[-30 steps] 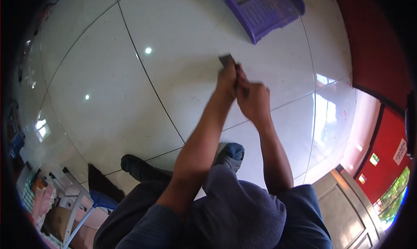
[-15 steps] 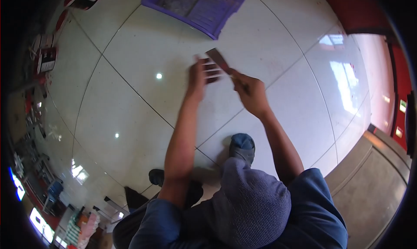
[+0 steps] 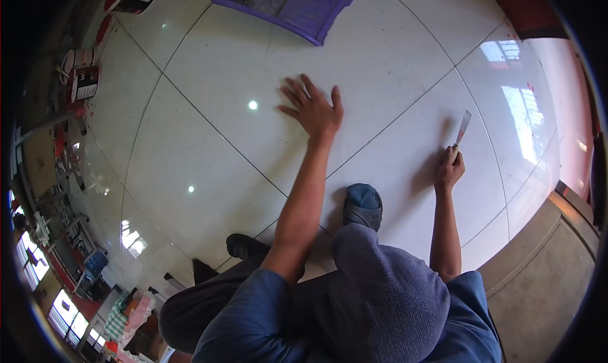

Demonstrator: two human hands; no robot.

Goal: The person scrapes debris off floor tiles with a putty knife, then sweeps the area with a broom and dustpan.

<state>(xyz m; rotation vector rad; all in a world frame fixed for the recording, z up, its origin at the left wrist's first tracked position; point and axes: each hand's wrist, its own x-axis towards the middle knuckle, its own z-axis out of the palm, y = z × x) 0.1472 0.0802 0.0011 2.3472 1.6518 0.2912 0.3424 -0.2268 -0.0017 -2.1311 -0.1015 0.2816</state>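
Note:
My left hand [image 3: 316, 112] is spread palm down at the middle of the white tiled floor [image 3: 392, 65], its fingers apart and nothing in them. On the right, my right hand [image 3: 449, 168] is wrapped round the handle of a scraper [image 3: 463, 129]. The scraper's flat blade points up and away from me, with reddish marks near its base. A purple plastic tray [image 3: 288, 22] lies on the floor beyond my left hand.
Red and white buckets [image 3: 82, 83] stand at the far left. My shoe [image 3: 363, 208] and a grey cloth-covered knee [image 3: 386, 287] are below. A brown panel [image 3: 538, 262] is at the lower right, and cluttered furniture fills the lower left.
My hands have moved apart: the right has swung right with the scraper. The left has moved slightly right, turned palm down and spread its fingers. The view has shifted a little.

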